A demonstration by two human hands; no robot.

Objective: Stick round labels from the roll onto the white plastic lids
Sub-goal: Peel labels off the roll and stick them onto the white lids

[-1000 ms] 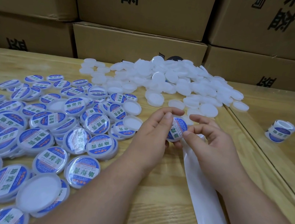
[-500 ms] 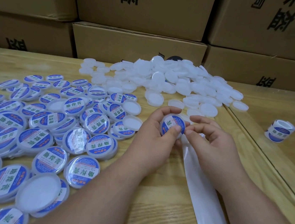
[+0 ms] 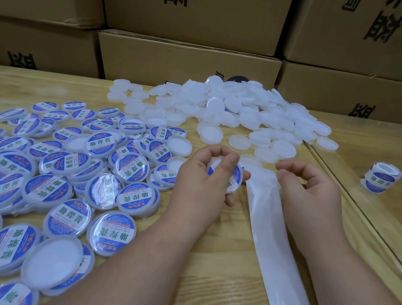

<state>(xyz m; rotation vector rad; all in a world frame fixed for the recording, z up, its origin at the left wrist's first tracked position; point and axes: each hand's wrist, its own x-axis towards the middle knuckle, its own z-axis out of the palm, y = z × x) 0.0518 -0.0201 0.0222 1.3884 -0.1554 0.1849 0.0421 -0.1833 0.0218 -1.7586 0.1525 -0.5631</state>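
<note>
Item in hand: one white lid (image 3: 224, 178) bearing a blue round label, gripped at its rim by the curled fingers and thumb of the left hand (image 3: 201, 185), held just above the wooden table (image 3: 204, 279) near frame centre. Right hand (image 3: 313, 199) at three o'clock of the lid, fingers loosely curled, apart from the lid; whether it pinched the spent backing strip (image 3: 274, 250), which trailed toward five o'clock, could not be told. Finished stock: a broad spread of labelled lids (image 3: 64, 186) from eight to ten o'clock, a few lying blank side up. Outstanding stock: a heap of unlabelled lids (image 3: 237, 113) at twelve o'clock, still sizeable. Label roll (image 3: 380, 180) stood well apart at two o'clock. Cardboard boxes (image 3: 188, 64) stacked behind. Judged roughly half done; the held lid appeared ready for the finished spread.
</note>
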